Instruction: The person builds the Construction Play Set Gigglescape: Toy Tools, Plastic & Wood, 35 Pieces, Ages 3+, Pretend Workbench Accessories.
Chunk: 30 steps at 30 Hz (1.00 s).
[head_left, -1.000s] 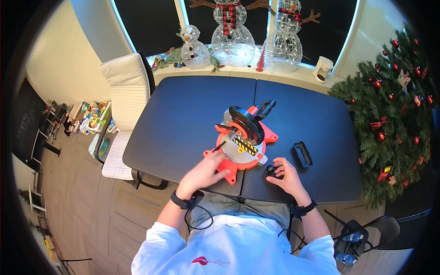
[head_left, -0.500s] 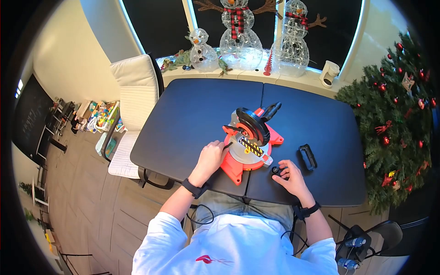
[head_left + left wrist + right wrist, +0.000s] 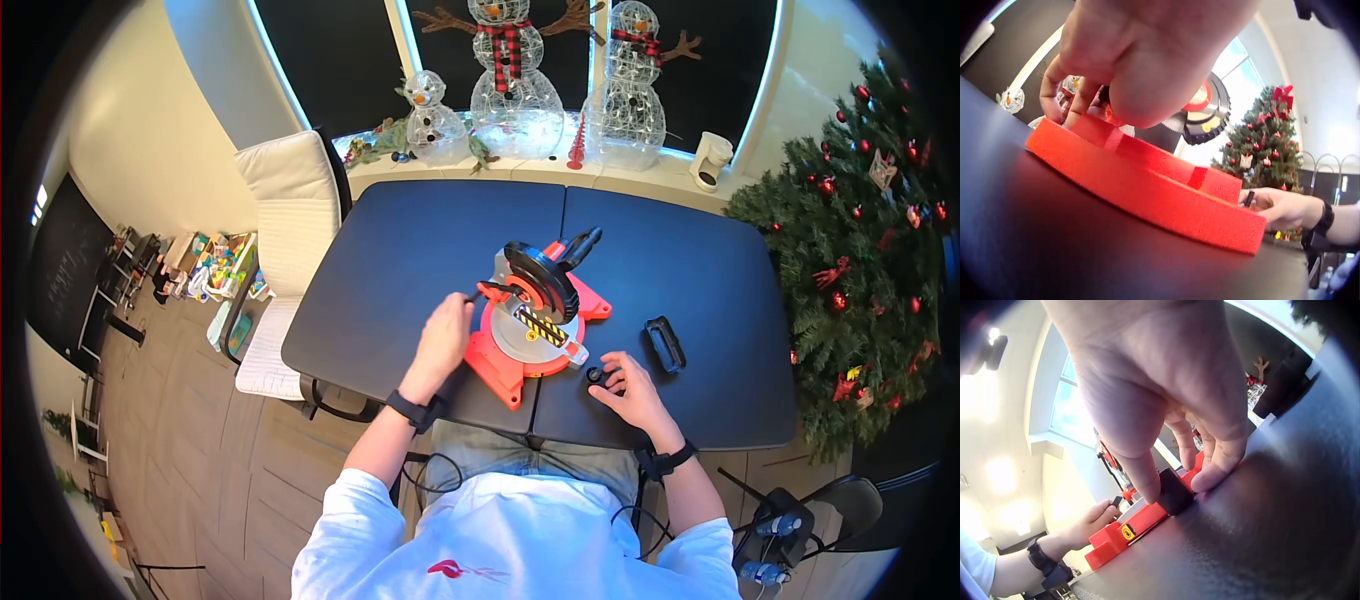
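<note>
A toy mitre saw with a red base and black round blade guard stands on the dark table. At its left side my left hand pinches a small black rod, whose end shows beyond the fingers in the right wrist view. My left palm hangs over the red base in the left wrist view. Right of the saw's front, my right hand holds a small black piece between thumb and fingers, down at the tabletop. A black oblong frame lies beyond that hand.
The table has a seam down its middle. A white chair stands at the left, a decorated tree at the right. Wire snowmen and a white device are on the sill behind.
My left hand has gone from over the red base's front left to the saw's left side, farther from my body, with the rod in it. My right hand has stayed at the black piece.
</note>
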Tool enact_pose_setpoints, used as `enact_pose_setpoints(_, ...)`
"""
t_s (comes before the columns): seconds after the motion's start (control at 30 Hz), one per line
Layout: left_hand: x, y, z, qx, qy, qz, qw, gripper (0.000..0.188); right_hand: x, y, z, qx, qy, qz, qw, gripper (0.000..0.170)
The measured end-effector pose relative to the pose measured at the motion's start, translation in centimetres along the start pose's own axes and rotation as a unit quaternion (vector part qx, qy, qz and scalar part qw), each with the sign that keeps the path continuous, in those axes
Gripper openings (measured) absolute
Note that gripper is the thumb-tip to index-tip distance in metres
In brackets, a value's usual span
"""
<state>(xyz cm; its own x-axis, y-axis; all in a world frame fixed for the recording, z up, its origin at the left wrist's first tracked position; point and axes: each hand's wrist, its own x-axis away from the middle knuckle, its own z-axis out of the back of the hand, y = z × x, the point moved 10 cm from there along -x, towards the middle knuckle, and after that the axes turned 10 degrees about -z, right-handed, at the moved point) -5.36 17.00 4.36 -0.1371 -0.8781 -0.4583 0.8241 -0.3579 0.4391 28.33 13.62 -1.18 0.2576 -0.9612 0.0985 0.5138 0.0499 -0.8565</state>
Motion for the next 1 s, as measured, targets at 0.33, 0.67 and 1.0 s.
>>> enact_pose_setpoints(0.33,1.1,-6.7,-1.5,0.032,-0.162,0.109,0.980,0.026,0.0,0.3,-0.2,-0.011,-0.018,0.006,1.000,0.061)
enact_pose_setpoints(0.67,-0.6,1.7,1.2,0.024,-0.082,-0.046,0.995,0.028,-0.1,0.0,0.2,-0.027,-0.049,-0.020,0.998,0.061)
enact_pose_setpoints(1.0,-3.4,2.6,2.2,0.064,-0.004,-0.003,0.998,0.066,0.5,-3.4,3.2,-0.010,0.017,0.034,0.999,0.053)
